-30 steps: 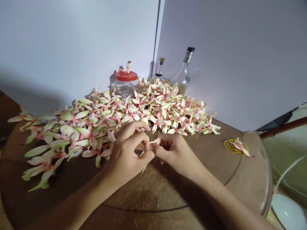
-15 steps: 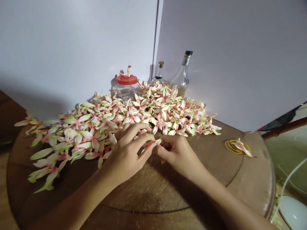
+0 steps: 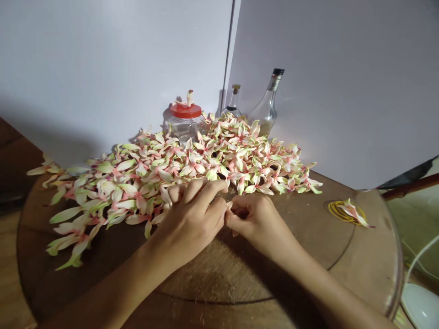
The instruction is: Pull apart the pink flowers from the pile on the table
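My left hand (image 3: 195, 219) and my right hand (image 3: 255, 219) meet just in front of a heap of flowers (image 3: 194, 167) with white, pink and green petals. Thumb and fingers of both hands are closed in a pinch, fingertips nearly touching. A tiny pale bit shows between them, too small to name. The left hand's other fingers are bent beside the nearest blossoms. On the right side of the table lie several yellow rubber bands (image 3: 338, 212), with a single flower (image 3: 353, 211) on top of them.
The round wooden table (image 3: 298, 219) holds everything. Behind the heap stand a clear jar with a red lid (image 3: 187, 111), a flower on its lid, a small stoppered bottle (image 3: 234, 103) and a taller tilted-looking glass bottle (image 3: 267, 105). Pale walls (image 3: 325, 91) close off the back.
My hands stay together at nearly the same spot, the left fingers folded in closer to the right fingertips. The whole view has shifted slightly, with the scene sliding right.
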A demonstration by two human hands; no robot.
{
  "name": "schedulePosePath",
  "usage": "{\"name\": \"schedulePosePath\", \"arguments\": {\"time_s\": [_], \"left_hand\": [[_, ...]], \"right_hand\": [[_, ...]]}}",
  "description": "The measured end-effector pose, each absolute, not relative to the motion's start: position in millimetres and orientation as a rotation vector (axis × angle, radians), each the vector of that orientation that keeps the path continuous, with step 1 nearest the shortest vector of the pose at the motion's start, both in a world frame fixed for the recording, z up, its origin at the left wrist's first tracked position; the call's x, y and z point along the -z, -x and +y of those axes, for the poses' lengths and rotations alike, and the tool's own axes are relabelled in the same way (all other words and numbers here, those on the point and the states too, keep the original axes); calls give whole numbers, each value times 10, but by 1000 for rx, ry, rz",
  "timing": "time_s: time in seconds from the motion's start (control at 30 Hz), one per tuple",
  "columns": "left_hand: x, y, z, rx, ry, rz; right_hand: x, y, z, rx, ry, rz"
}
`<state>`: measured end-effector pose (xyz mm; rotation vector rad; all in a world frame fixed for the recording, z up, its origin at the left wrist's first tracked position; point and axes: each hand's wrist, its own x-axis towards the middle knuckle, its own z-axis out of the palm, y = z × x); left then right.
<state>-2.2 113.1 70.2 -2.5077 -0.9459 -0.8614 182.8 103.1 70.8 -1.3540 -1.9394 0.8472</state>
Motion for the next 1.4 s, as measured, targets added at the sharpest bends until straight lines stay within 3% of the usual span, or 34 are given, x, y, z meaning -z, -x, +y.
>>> {"name": "schedulePosePath", "arguments": {"time_s": [0.33, 0.8, 0.93, 1.17, 1.4], "left_hand": [[-776, 58, 1150, 1364, 2434, -1042], [-639, 172, 1392, 873, 2885, -952], [-633, 133, 1379, 989, 2998, -990], [-624, 126, 1412, 1291, 2801, -1609], [-602, 58, 1360, 1357, 2671, -1626]], "right_hand": [[-747, -1923, 1121, -1077, 1344, -1664], [-802, -2047, 1155, -1008, 1332, -1781], [-774, -2066, 1171, -999, 1327, -1797], [-793, -1948, 1066, -675, 1395, -1985], [-598, -1816, 1032, 81, 1366, -2207]]}}
